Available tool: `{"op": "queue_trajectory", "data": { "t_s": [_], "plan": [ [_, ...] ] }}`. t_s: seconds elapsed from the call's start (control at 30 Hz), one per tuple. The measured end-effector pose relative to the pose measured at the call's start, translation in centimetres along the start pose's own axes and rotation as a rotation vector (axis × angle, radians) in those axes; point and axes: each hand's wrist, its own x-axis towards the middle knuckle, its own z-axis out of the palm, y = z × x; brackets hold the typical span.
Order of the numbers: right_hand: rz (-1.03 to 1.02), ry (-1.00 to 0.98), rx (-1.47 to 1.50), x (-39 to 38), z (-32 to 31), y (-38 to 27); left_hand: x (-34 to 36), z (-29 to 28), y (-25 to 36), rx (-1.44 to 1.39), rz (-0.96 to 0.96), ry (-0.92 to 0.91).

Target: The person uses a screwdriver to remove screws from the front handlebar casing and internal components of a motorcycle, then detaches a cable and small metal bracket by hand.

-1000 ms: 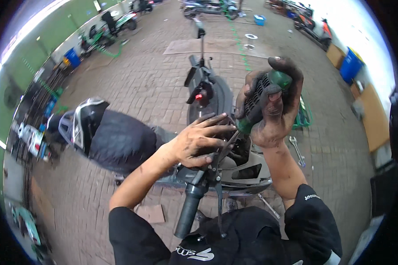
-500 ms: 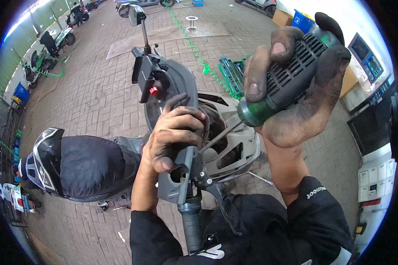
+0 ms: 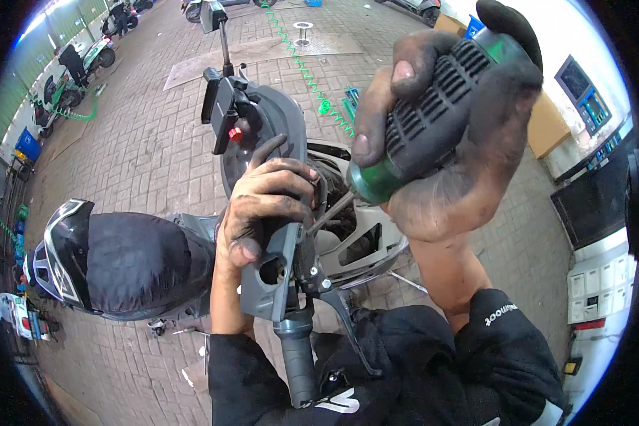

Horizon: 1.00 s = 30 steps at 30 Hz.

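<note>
One green-and-black driver, slanting, its ribbed body within the right hand, which is wrapped round it with fingers well bent. Metal shaft: runs down and leftward from the green collar to the edge of the handlebar cover, just beside the left hand; contact at the tip cannot be made out. Left hand: curled over the grey cover, fingers across its top, thumb against the near side, one finger raised.

Changes from half a second earlier: driver and right hand now nearer the left hand; less bare shaft showing; left hand's grasp much the same.

Adjoining: one black handlebar grip, below the cover; one brake lever, to its right; one red switch, beyond the left hand. Further out: one dark seat, left; one green coiled hose, on the paved floor; one blue bin, far left.
</note>
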Motion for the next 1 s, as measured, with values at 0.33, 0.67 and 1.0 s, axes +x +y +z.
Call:
{"op": "queue_trajectory", "data": {
  "t_s": [0.33, 0.67, 1.0],
  "plan": [
    [0.576, 0.298, -0.56, -8.3, -13.1, -7.0, -3.3, -0.7, 1.6, 0.345, -0.383, 0.354],
    [1.18, 0.822, 0.139, -30.8, -23.3, -5.1, -19.5, 12.0, 10.2, -0.397, -1.367, 1.274],
    [1.062, -0.234, -0.037, -29.2, -18.7, -3.4, -10.1, 20.2, 8.3, -0.006, -1.274, 1.06]
  ]
}}
